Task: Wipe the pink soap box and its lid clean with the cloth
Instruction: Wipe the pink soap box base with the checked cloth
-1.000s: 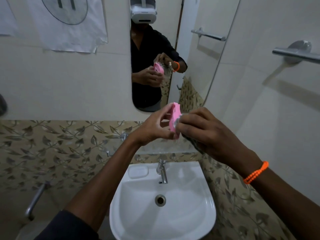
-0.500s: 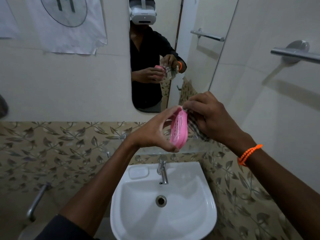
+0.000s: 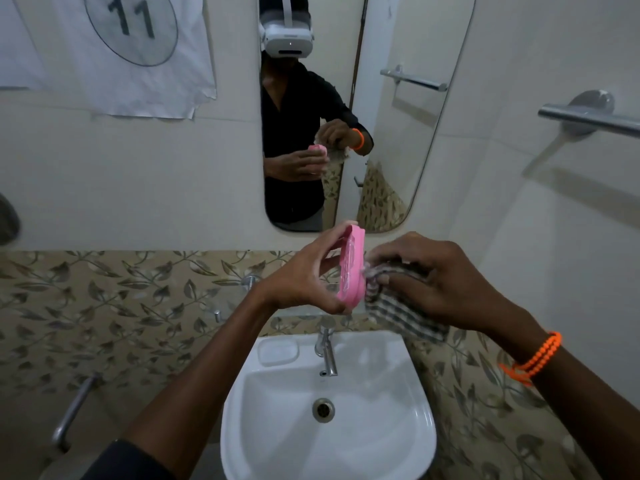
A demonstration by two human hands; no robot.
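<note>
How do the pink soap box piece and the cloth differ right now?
The pink soap box piece is plain pink, while the cloth is checked in grey and white. The pink piece looks stiff and stands on edge, while the cloth is bunched and hangs limp. The left hand pinches the pink piece by its ends; the right hand grips the cloth. Both are held up above the sink, touching each other.

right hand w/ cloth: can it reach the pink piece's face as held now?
Probably yes. The right hand bunches the checked cloth right beside the pink soap box piece, which the left hand grips edge-on; nothing sits between.
</note>
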